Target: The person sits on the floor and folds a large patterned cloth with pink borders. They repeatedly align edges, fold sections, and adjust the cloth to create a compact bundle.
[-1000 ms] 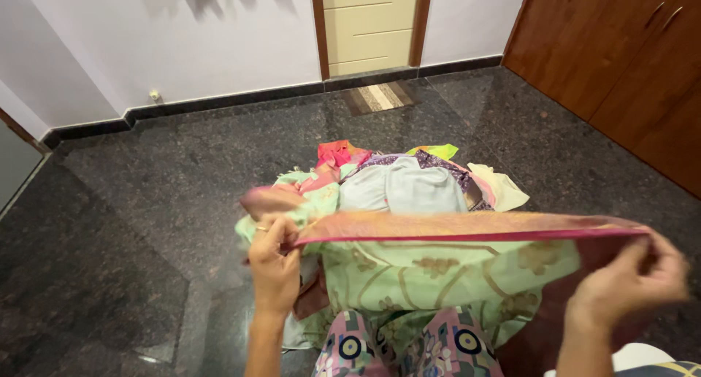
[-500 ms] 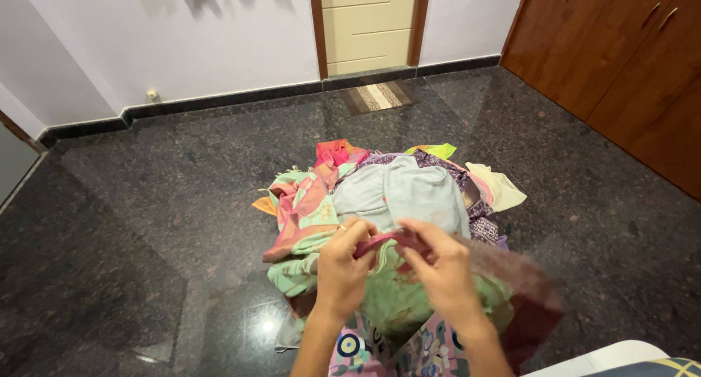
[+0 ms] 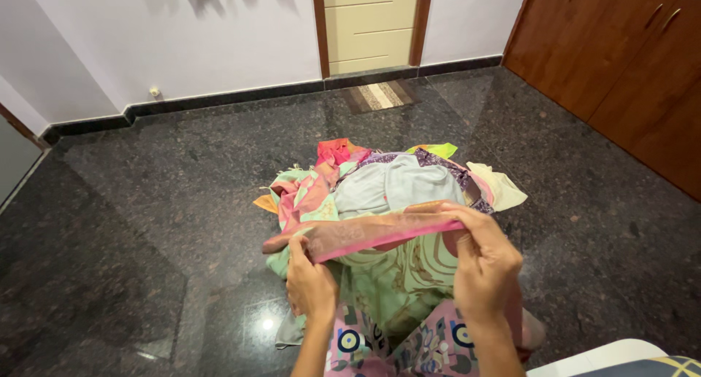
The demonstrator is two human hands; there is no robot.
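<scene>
Gripping the green cloth [image 3: 394, 267] (lower part hidden), both hands [image 3: 398, 271] pinch its pink border [image 3: 372, 235].

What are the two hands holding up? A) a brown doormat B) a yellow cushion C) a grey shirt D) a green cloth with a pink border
D: the left hand and the right hand each pinch the pink edge of the green patterned cloth, stretched between them in front of the pile of clothes on the dark floor.
</scene>
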